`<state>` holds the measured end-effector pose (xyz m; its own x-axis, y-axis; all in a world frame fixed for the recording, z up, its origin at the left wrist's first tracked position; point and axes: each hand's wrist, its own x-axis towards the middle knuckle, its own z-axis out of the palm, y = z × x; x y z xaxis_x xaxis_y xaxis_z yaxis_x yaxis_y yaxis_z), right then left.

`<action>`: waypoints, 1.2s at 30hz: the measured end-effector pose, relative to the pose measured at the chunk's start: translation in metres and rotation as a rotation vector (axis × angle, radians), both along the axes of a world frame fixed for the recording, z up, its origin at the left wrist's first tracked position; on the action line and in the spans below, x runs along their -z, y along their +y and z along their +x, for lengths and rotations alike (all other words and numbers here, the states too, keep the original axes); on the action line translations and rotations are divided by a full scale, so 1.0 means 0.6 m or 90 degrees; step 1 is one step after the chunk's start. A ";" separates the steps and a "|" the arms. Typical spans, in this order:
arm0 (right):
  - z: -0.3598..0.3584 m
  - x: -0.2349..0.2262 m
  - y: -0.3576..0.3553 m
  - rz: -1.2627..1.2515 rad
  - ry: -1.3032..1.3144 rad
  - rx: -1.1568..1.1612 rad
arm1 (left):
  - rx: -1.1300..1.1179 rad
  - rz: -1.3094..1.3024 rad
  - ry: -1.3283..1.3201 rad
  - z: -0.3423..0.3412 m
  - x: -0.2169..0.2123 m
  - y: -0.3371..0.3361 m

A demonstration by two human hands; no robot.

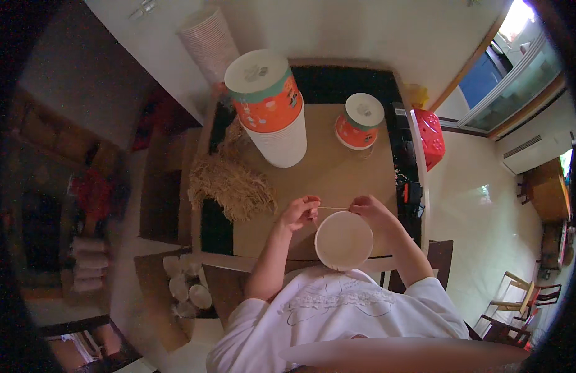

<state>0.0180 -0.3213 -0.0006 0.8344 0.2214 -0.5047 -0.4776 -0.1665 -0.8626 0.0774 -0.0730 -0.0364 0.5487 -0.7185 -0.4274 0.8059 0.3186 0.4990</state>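
Observation:
A thin pale cord is stretched taut between my two hands. My left hand pinches one end, fingers closed. My right hand has its fingers closed at the other end, by the rim of a white paper bucket. That bucket sits at the table's near edge against my shirt, its open mouth facing up. To the left of my left hand lies a bundle of tan cords. Beyond my hands stand a stack of upside-down paper buckets, the top one orange and green, and a smaller upside-down orange bucket.
Tan cardboard covers the middle of the table. A tall nested white stack leans at the back left. A black and orange device lies along the right edge, with a red stool beyond. A carton holds several white bowls, lower left.

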 end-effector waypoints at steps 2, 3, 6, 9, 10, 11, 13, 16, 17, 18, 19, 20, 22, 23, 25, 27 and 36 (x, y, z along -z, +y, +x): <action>-0.012 0.006 -0.011 -0.021 0.002 0.021 | -0.022 -0.082 0.028 -0.007 0.006 0.008; -0.019 0.010 -0.017 -0.052 -0.010 0.070 | -0.021 -0.081 0.029 -0.009 0.011 0.014; -0.042 0.021 -0.043 -0.012 -0.023 0.153 | -0.111 -0.066 0.092 -0.010 0.025 0.042; -0.065 0.023 -0.063 0.012 0.001 0.188 | -0.120 -0.011 0.061 -0.005 0.037 0.069; -0.070 0.024 -0.066 -0.034 0.028 0.189 | -0.110 0.029 0.030 -0.006 0.039 0.074; -0.073 0.025 -0.065 -0.033 0.027 0.189 | -0.107 0.076 -0.004 -0.008 0.039 0.077; -0.077 0.030 -0.063 0.042 -0.019 0.155 | -0.103 0.172 -0.046 -0.019 0.038 0.068; -0.076 0.036 -0.062 0.042 -0.035 0.151 | -0.108 0.332 -0.177 -0.030 0.029 0.035; -0.072 0.037 -0.061 0.018 -0.005 0.163 | -0.115 0.391 -0.260 -0.032 0.025 0.027; -0.065 0.037 -0.057 0.026 -0.022 0.171 | -0.115 0.392 -0.260 -0.032 0.019 0.024; -0.061 0.034 -0.054 0.000 -0.019 0.188 | -0.095 0.413 -0.263 -0.031 0.014 0.022; -0.056 0.029 -0.047 0.033 -0.041 0.178 | -0.075 0.433 -0.267 -0.029 0.009 0.019; -0.038 0.016 -0.018 -0.247 -0.298 0.183 | -0.107 0.362 -0.311 -0.022 0.000 0.010; -0.031 0.004 -0.006 -0.202 -0.332 0.192 | -0.122 0.294 -0.328 -0.018 -0.006 0.007; -0.026 -0.018 0.013 -0.553 -0.626 -0.018 | -0.143 0.236 -0.330 -0.009 -0.018 0.002; -0.017 -0.026 0.035 -0.578 -0.599 -0.055 | -0.149 0.181 -0.307 -0.001 -0.031 -0.005; 0.019 0.037 0.020 -0.021 -0.208 0.304 | -0.174 0.238 -0.295 0.015 -0.018 -0.002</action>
